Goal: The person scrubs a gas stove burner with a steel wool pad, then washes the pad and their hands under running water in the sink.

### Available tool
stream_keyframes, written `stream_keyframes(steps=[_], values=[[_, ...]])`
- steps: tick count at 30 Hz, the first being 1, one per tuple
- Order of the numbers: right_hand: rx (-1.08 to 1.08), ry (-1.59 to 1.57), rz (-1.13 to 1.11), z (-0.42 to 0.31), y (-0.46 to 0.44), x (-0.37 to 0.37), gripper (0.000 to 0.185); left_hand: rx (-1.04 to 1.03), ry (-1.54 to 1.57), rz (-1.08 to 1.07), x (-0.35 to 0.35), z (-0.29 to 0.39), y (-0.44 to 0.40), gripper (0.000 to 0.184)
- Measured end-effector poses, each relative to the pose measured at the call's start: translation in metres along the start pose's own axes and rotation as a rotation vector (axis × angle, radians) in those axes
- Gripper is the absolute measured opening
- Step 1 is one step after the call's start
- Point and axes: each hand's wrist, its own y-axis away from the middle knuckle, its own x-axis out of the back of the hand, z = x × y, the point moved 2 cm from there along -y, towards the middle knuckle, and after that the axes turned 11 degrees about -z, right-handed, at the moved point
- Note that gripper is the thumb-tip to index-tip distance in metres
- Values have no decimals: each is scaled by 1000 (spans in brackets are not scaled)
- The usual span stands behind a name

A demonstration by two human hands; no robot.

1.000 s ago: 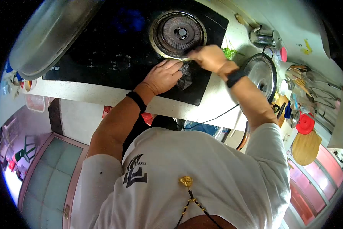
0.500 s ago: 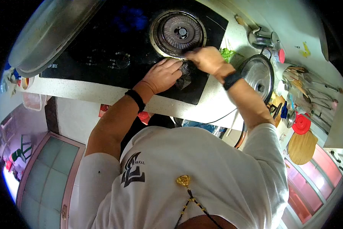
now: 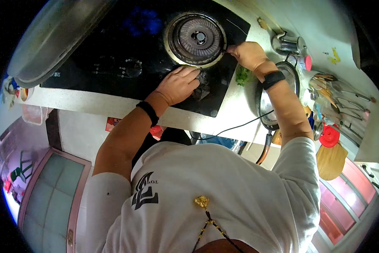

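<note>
My left hand (image 3: 177, 85) lies on the black glass cooktop (image 3: 109, 80), its outstretched fingers touching the front rim of the round burner (image 3: 196, 39). Beside those fingers is a dark, rough-looking patch (image 3: 202, 86); I cannot tell whether it is a cloth or a mark on the glass. My right hand (image 3: 250, 55) is closed at the burner's right edge. Something small and dark shows at its fingertips, too hidden to name. The burner's ribbed round centre is exposed and its ring looks stained.
Right of the cooktop are green leaves (image 3: 242, 76), a lidded pan (image 3: 278, 99) and a metal kettle (image 3: 288, 44). Utensils (image 3: 345, 101), a red lid (image 3: 329, 135) and a wooden board (image 3: 331, 161) lie farther right. A large metal pot (image 3: 58, 38) occupies the left. A cord (image 3: 235, 126) crosses the counter.
My right hand has moved right, from the burner's front edge to its right side. My left hand has stayed at the front rim. The view has shifted slightly.
</note>
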Motion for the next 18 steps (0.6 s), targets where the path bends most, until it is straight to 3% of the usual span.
stream_keyframes(steps=[4,6,9,14,16,18], values=[[185,132,-107,-45,4,19,31,5,2,14,-2,2,1,15],[213,176,17,-40,-9,3,28,16,0,5,-1,1,1,15],[140,71,-1,-16,-2,6,29,-6,16,6,0,0,2,15],[200,101,-102,-65,8,30,30,12,10,6,-1,1,1,16],[156,55,-34,-45,0,15,29,0,12,-7,0,-2,5,16],[-26,77,-91,-16,-3,10,28,7,14,4,-3,-1,3,17]])
